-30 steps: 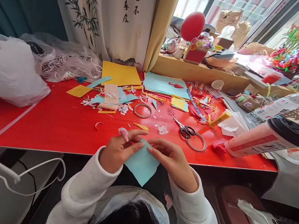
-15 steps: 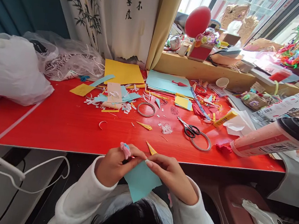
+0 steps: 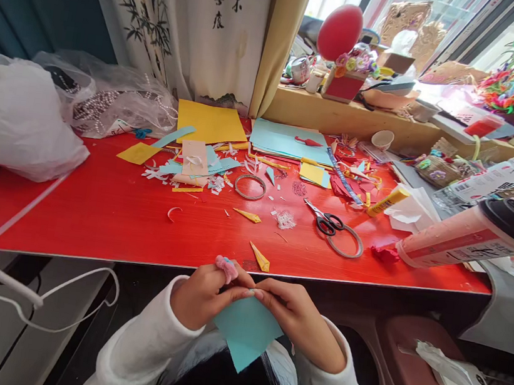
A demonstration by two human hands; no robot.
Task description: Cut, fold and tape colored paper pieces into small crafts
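Note:
My left hand (image 3: pixel 208 293), with a pink fuzzy ring on one finger, pinches the top corner of a light blue paper square (image 3: pixel 248 330). From the other side my right hand (image 3: pixel 300 318) pinches the same corner, and the fingertips of both hands meet there. The paper hangs with one corner pointing down, in front of the table edge and above my lap. Just beyond my fingers a yellow paper cone (image 3: pixel 260 257) lies on the red table (image 3: pixel 106 217). A second yellow cone (image 3: pixel 247 215) rests farther back.
Black-handled scissors (image 3: pixel 326 222) and tape rolls (image 3: pixel 250 186) lie mid-table. Behind are paper scraps, a yellow sheet (image 3: pixel 212 123) and blue sheets (image 3: pixel 287 140). A pink cup (image 3: pixel 473 237) leans at the right; a white bag (image 3: pixel 20 117) sits at the left.
Both hands and the blue paper have moved slightly down and to the right in view. More of the near yellow cone shows. My left hand has turned a little.

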